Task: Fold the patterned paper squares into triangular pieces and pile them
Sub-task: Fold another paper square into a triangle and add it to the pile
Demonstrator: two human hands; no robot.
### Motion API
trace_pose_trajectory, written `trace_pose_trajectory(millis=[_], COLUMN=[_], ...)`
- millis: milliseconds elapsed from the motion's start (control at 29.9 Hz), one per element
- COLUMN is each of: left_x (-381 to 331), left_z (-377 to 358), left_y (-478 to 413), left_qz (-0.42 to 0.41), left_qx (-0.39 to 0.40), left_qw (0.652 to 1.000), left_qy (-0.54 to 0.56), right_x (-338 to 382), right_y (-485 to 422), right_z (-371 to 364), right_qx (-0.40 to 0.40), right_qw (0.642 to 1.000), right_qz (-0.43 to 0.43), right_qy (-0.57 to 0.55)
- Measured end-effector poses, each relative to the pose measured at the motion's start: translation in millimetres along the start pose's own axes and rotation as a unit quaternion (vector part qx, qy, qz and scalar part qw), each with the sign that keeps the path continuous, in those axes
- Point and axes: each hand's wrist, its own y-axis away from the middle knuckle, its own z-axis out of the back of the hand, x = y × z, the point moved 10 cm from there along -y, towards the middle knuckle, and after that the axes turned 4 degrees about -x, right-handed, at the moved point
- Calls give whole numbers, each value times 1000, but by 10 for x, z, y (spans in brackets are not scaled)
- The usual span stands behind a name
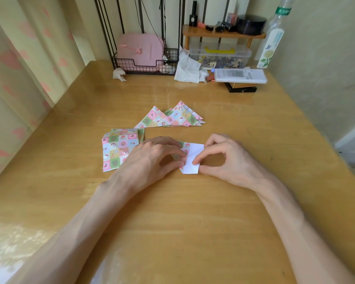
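One patterned paper square (190,158) lies at mid-table, partly folded so its white back faces up. My left hand (152,156) covers its left part, with curled fingers pinching the paper. My right hand (223,158) pinches its right edge between thumb and forefinger. A stack of flat patterned squares (117,148) lies just left of my left hand. Behind them, a loose pile of folded patterned triangles (172,117) is fanned out.
Along the far edge of the wooden table (193,222) stand a black wire basket (146,64) holding a pink case, crumpled tissues (188,68), a clear plastic box (219,56), a wooden shelf (223,33), a bottle (273,39) and a white box (239,75). A curtain hangs at left.
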Motion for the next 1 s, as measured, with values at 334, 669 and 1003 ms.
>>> trace_pose_trajectory(millis=[334,669,1003], left_x=[53,65,107], left_z=[-18,-64,-52], left_y=[0,15,29], left_qz=[-3,-5,32], left_qx=[17,40,51], left_qw=[999,995,995], left_qy=[45,86,85], right_x=[97,25,-23], right_y=[34,10,-25], right_z=[-193,-238,-247], right_qx=[72,47,-1], right_qw=[996,999,1000], right_qz=[38,6,-13], right_qy=[38,0,3])
